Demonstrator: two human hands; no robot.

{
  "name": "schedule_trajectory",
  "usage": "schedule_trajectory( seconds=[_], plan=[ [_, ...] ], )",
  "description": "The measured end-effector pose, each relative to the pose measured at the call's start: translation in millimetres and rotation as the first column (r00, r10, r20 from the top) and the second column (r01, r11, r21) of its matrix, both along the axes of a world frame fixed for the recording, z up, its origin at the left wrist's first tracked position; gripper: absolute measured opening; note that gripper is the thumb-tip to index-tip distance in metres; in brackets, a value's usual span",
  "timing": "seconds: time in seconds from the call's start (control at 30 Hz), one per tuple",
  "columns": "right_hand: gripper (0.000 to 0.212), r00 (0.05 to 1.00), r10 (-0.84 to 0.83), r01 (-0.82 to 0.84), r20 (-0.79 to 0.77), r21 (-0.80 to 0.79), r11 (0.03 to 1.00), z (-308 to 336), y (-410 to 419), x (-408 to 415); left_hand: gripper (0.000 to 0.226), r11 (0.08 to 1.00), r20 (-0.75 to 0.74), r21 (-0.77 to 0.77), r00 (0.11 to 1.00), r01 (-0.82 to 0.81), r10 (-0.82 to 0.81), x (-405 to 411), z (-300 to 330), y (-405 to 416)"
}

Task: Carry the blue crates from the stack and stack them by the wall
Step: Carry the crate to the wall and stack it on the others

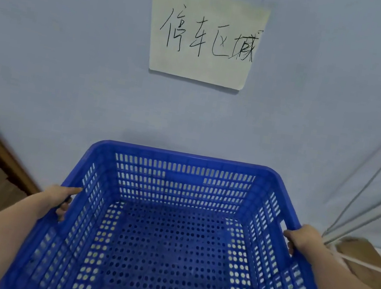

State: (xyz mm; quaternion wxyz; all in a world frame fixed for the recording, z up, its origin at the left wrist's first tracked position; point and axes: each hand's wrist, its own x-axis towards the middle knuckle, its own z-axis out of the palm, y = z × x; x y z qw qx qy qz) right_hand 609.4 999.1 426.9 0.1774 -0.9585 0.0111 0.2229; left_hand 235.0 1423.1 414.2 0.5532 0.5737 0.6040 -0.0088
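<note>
One crate [174,237] is held w/ both hands: left hand [59,200] gripped on its left rim, right hand [299,240] on the right rim. It is carried level, far side just short of the wall [72,61] straight ahead, below a paper sign [205,37].

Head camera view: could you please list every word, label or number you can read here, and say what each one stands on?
"停车区域": handwritten in black on the pale yellow paper sign stuck to the wall.
The blue crate, gripped by the left hand and right hand, shows no readable text.
</note>
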Motion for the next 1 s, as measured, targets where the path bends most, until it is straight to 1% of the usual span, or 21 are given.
schedule_trajectory(
  seconds=[0.07, 0.13, 0.17, 0.27, 0.3, 0.37, 0.43, 0.5, 0.57, 0.7, 0.9, 1.0],
  plan=[
    [0.049, 1.000, 0.004, -0.005, -0.031, -0.038, 0.999, -10, 9, -3, 0.048, 1.000, -0.009, -0.007, 1.000, 0.015, -0.015, 3, -16, 13],
    [0.054, 0.998, -0.014, 0.009, -0.069, -0.068, 0.998, -24, 13, -6, 0.049, 0.999, -0.016, -0.030, 1.000, 0.021, -0.022, 6, -32, 20],
    [0.052, 0.996, -0.035, 0.030, -0.088, -0.061, 0.998, -31, 15, -10, 0.050, 0.998, -0.027, -0.051, 0.999, 0.027, -0.028, 7, -41, 22],
    [0.036, 0.985, -0.109, 0.106, -0.135, -0.029, 0.994, -53, 14, -13, 0.051, 0.995, -0.067, -0.101, 0.998, 0.009, -0.016, 11, -71, 24],
    [0.033, 0.979, -0.129, 0.128, -0.157, -0.020, 0.992, -61, 14, -10, 0.050, 0.994, -0.076, -0.113, 0.997, -0.002, -0.007, 14, -81, 24],
    [0.036, 0.962, -0.181, 0.185, -0.203, 0.000, 0.983, -79, 14, -4, 0.049, 0.992, -0.102, -0.122, 0.995, -0.021, 0.008, 21, -99, 23],
    [0.038, 0.942, -0.235, 0.244, -0.241, 0.009, 0.970, -100, 8, 1, 0.046, 0.993, -0.105, -0.098, 0.993, -0.064, 0.054, 31, -115, 21],
    [0.035, 0.915, -0.295, 0.316, -0.275, 0.031, 0.948, -120, 5, 4, 0.041, 0.990, -0.123, -0.074, 0.986, -0.119, 0.110, 40, -131, 17],
    [0.030, 0.892, -0.333, 0.366, -0.307, 0.056, 0.929, -136, 5, 5, 0.037, 0.982, -0.169, -0.091, 0.975, -0.164, 0.147, 45, -145, 12],
    [0.031, 0.856, -0.351, 0.399, -0.379, 0.053, 0.916, -185, -4, 15, 0.034, 0.965, -0.241, -0.110, 0.948, -0.238, 0.206, 51, -175, 7],
    [0.029, 0.837, -0.381, 0.438, -0.393, 0.065, 0.897, -210, 17, 33, 0.031, 0.923, -0.207, -0.155, 0.925, -0.353, 0.319, 73, -203, 10],
    [0.026, 0.828, -0.386, 0.452, -0.406, 0.079, 0.888, -225, 26, 48, 0.031, 0.907, -0.204, -0.193, 0.919, -0.375, 0.337, 82, -219, 15]
  ],
)
